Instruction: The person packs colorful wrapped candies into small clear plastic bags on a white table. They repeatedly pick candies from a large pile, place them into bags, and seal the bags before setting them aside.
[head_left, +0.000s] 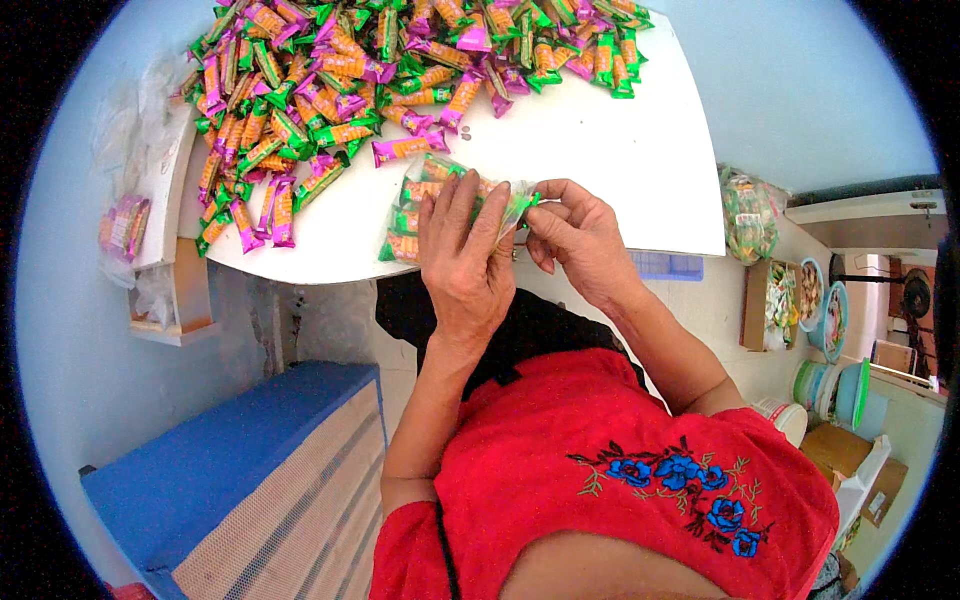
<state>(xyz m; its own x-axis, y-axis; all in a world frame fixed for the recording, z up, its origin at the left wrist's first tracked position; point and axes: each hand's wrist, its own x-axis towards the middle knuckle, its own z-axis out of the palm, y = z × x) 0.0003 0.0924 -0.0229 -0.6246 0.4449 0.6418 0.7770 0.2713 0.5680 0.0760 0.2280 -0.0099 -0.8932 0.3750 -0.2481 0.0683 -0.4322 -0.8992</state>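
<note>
A clear plastic bag (405, 217) holding several small wrapped snack bars lies at the near edge of the white table (645, 172). My left hand (466, 251) rests over the bag with its fingers spread across it. At the bag's right end, my right hand (574, 240) pinches the plastic between thumb and forefinger, beside a green wrapper end. Beyond my hands spreads a large heap of snack bars (322, 90) in green and purple wrappers. One purple-ended bar (409, 148) lies just past the bag.
At the left, a bag of bars (125, 229) sits by a wooden shelf (193, 289) on the wall. A blue bench-like thing (225, 450) stands lower left. On the right floor are a filled plastic bag (750, 225), a cardboard box (756, 304), blue-rimmed basins (834, 322) and a blue crate (667, 265).
</note>
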